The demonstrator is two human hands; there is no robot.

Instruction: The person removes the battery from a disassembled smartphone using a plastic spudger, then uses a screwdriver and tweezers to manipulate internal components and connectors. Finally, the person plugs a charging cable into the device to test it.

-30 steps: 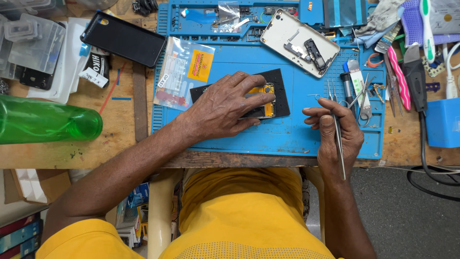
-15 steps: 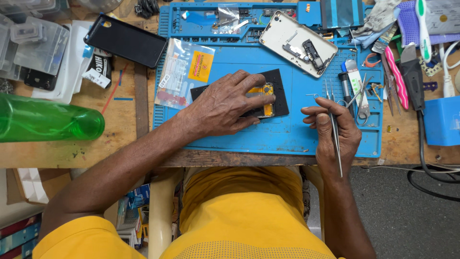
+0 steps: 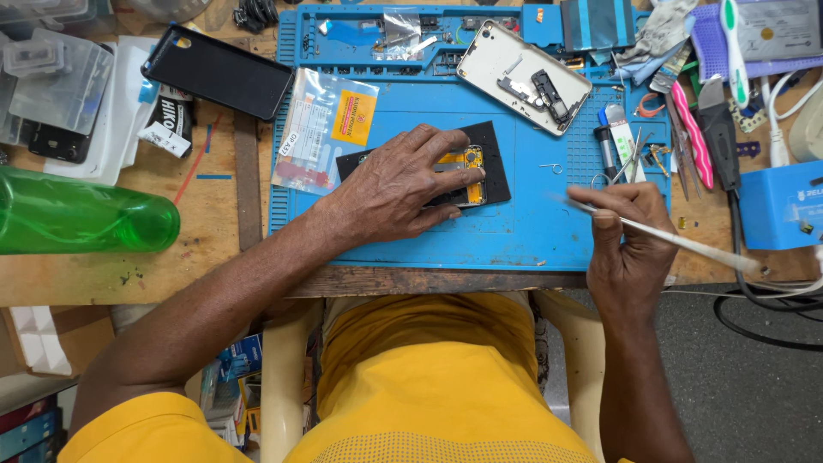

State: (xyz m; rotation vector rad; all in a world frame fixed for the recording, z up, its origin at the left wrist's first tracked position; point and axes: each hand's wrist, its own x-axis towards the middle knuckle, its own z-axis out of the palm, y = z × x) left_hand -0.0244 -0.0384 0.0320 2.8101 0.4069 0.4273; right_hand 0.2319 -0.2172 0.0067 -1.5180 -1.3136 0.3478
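Workbench wood (image 3: 206, 249) carries a blue repair mat (image 3: 531, 231), crowded at its far edge with tools and an opened white phone shell (image 3: 523, 77). Left hand (image 3: 394, 184) lies spread flat, pressing a black phone part (image 3: 480, 171) onto the mat's middle. Right hand (image 3: 630, 249), at the near right edge, pinches slim tweezers (image 3: 677, 242). A green bottle (image 3: 77, 214) lies far left; dark floor (image 3: 754, 386) shows right.

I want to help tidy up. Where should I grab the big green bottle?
Judging by its pose, grip the green bottle around its round middle, coming from above. It lies on its side on the wooden table, so the long curved body faces up, with bare wood in front.
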